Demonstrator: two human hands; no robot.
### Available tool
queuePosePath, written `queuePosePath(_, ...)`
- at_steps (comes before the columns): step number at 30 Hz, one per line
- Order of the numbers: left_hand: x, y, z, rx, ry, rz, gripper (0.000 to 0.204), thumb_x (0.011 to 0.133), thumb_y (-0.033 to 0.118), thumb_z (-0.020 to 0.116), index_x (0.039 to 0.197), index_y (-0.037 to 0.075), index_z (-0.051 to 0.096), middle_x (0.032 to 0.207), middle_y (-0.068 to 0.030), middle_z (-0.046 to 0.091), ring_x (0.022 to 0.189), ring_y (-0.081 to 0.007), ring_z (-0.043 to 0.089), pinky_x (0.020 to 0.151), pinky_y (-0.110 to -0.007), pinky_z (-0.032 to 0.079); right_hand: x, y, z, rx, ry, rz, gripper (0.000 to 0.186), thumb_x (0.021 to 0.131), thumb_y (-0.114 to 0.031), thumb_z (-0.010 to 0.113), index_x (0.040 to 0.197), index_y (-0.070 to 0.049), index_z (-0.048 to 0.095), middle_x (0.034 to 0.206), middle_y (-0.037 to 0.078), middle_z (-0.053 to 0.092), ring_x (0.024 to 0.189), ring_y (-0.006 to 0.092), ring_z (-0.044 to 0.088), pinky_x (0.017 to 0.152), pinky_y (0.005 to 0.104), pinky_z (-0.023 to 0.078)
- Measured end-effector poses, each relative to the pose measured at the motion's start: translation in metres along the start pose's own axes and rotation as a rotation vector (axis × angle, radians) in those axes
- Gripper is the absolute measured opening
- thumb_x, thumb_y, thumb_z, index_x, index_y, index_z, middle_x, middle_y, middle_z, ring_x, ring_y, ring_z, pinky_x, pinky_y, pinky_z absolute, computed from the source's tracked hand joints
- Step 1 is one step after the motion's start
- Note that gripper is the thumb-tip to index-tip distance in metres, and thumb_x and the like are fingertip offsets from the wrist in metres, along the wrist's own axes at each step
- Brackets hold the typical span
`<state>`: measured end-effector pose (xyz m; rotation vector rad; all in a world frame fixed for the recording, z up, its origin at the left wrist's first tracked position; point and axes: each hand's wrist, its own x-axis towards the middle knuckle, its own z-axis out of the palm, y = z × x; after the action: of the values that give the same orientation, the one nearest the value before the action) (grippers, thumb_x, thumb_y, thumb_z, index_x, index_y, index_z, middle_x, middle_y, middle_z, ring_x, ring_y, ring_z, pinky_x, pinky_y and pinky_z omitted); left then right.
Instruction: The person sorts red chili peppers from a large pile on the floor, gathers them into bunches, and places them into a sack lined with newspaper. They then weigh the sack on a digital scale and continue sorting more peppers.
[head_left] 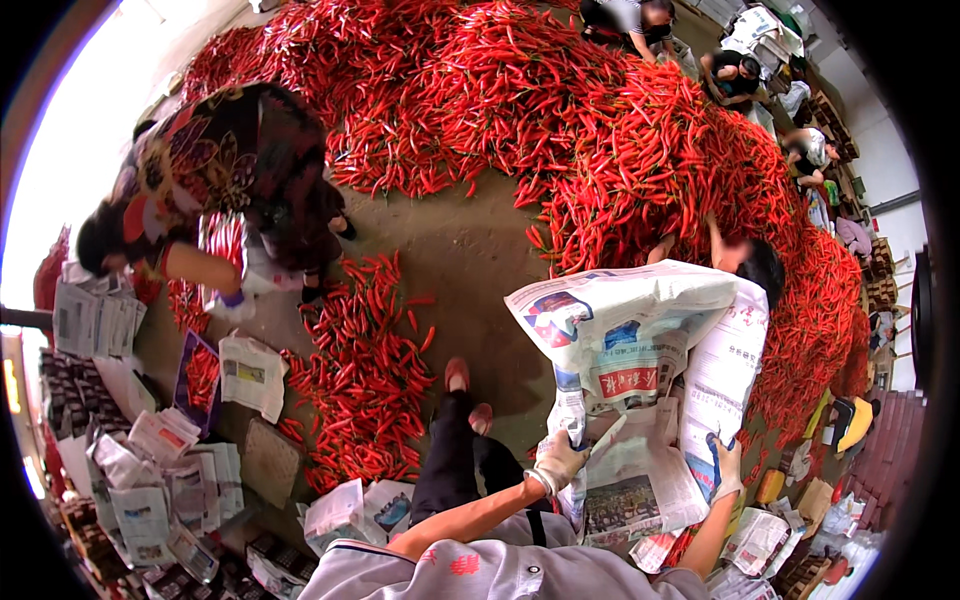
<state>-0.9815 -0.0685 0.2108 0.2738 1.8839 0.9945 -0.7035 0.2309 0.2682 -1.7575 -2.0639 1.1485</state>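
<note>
My left hand [557, 462], in a white glove, is closed on the near left edge of a large newspaper liner [645, 335], which is bent up along its sides. My right hand [726, 472], also gloved, grips the liner's lower right side. Printed sheets and a darker photo page show inside it; whether it lines a box underneath, I cannot tell. The liner partly hides a person [755, 262] crouched just beyond it at the heap of red chilies [640, 170]. My legs and pink shoes show to the left of the liner, beside a smaller spread of chilies [360, 370].
A person in a flowered top [230, 160] bends at the left. Newspaper stacks [140, 510], a purple-edged bag of chilies [200, 385] and a flat tan board [268, 460] lie at lower left. Several people [730, 75] work along the heap's far right; wooden crates [830, 120] line that side.
</note>
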Motion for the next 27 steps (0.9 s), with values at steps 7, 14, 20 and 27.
queuePosePath(7,0.072,0.069,-0.038,0.021,-0.127,0.163,0.045,0.070,0.033,0.075,0.096,-0.002,0.061,0.085,-0.0233,0.066,0.085,-0.0376,0.064,0.076,-0.042,0.051,0.024,-0.025,0.015,-0.160,0.222,-0.044,0.037,0.070,-0.004,0.074,0.105,0.005,0.064,0.096,0.006,0.067,0.082,0.0140,0.061,0.078,0.0298,0.048)
queuePosePath(14,0.126,0.118,-0.041,0.077,-0.219,0.196,0.042,0.070,0.028,0.076,0.097,-0.001,0.062,0.086,-0.0221,0.066,0.083,-0.0360,0.065,0.075,-0.041,0.051,0.053,0.016,-0.006,-0.494,0.422,0.042,0.043,0.070,-0.012,0.076,0.107,0.005,0.062,0.095,0.014,0.069,0.084,0.0221,0.064,0.079,0.0335,0.048)
queuePosePath(20,0.195,0.134,-0.052,0.240,-0.178,0.162,0.045,0.066,0.029,0.080,0.091,-0.002,0.060,0.081,-0.0211,0.065,0.077,-0.0349,0.064,0.068,-0.041,0.050,0.104,-0.070,0.065,-0.057,0.202,0.062,0.049,0.064,-0.012,0.080,0.106,0.004,0.061,0.096,0.018,0.068,0.087,0.0274,0.065,0.077,0.0343,0.050)
queuePosePath(27,0.234,0.159,-0.066,0.262,-0.241,0.118,0.041,0.066,0.025,0.081,0.092,-0.001,0.062,0.081,-0.0171,0.067,0.076,-0.0301,0.067,0.070,-0.037,0.053,0.124,-0.070,0.092,-0.178,0.115,0.186,0.042,0.070,-0.013,0.073,0.109,-0.003,0.062,0.100,0.018,0.067,0.093,0.0316,0.065,0.076,0.0379,0.051)
